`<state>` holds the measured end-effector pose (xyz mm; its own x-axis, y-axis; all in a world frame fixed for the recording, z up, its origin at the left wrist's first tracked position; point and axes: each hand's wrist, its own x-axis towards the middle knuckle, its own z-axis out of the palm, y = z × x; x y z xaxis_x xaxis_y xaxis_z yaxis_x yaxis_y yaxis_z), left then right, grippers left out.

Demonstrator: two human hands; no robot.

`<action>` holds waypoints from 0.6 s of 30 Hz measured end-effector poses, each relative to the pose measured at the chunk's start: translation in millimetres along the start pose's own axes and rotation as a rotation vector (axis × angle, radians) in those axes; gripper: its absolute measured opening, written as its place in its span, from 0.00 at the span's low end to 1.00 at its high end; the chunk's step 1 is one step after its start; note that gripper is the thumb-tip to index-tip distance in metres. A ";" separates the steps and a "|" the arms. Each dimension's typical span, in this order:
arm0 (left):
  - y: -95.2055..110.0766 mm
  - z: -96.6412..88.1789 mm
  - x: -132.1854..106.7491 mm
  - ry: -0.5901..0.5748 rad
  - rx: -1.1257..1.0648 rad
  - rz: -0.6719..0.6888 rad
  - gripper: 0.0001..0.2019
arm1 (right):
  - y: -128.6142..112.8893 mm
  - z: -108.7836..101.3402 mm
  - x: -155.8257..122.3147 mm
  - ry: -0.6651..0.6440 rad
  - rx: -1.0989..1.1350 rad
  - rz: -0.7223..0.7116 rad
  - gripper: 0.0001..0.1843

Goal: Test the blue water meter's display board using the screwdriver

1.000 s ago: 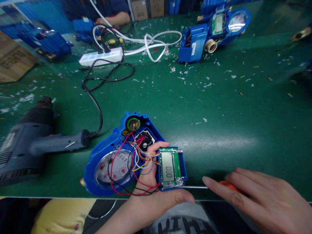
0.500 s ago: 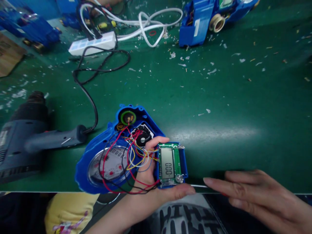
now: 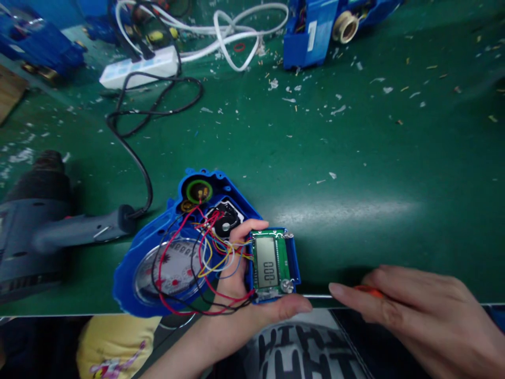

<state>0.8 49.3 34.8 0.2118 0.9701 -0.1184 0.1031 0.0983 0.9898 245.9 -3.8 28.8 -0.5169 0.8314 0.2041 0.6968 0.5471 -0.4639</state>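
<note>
My left hand (image 3: 252, 310) is closed around a small blue housing with a green LCD circuit board (image 3: 268, 263), its fingers behind and thumb along the near edge. The display faces up and shows zeros. Red, black, yellow and white wires (image 3: 213, 258) run from the board into an open blue water meter (image 3: 130, 273) on the left, which has a round dial (image 3: 173, 268). Right of the board, my right hand (image 3: 426, 310) grips a screwdriver with an orange handle (image 3: 369, 290). Its thin metal shaft (image 3: 317, 296) points left, close to the housing's lower right corner.
A grey heat gun (image 3: 47, 226) lies at the left, its black cord running to a white power strip (image 3: 140, 68). White cable (image 3: 236, 31) loops at the back. Other blue meters (image 3: 311, 37) stand along the far side. Plastic scraps (image 3: 273, 83) litter the green table (image 3: 374, 158).
My right hand has turned and its fingers have curled around the screwdriver, so more of the orange handle shows. My left hand keeps its hold. The whole view has shifted slightly.
</note>
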 end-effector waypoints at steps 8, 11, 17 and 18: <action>2.4 -0.9 -0.5 -0.012 -0.128 -0.121 0.38 | -11.2 -0.7 1.6 -0.062 0.157 0.023 0.24; -4.8 -2.0 0.9 -0.002 -0.132 -0.032 0.42 | -12.7 -1.2 2.8 -0.053 0.146 0.007 0.24; -9.5 6.0 -3.7 0.008 -0.510 -0.097 0.39 | -12.6 16.6 -14.0 0.020 -0.023 -0.024 0.26; -7.2 9.2 -4.6 0.010 -0.577 -0.109 0.39 | -13.8 20.8 -17.3 0.018 -0.040 -0.015 0.27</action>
<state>8.0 42.0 27.5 0.2203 0.9494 -0.2240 -0.4229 0.2999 0.8551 234.9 -27.7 13.7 -0.5187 0.8244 0.2268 0.7084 0.5629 -0.4258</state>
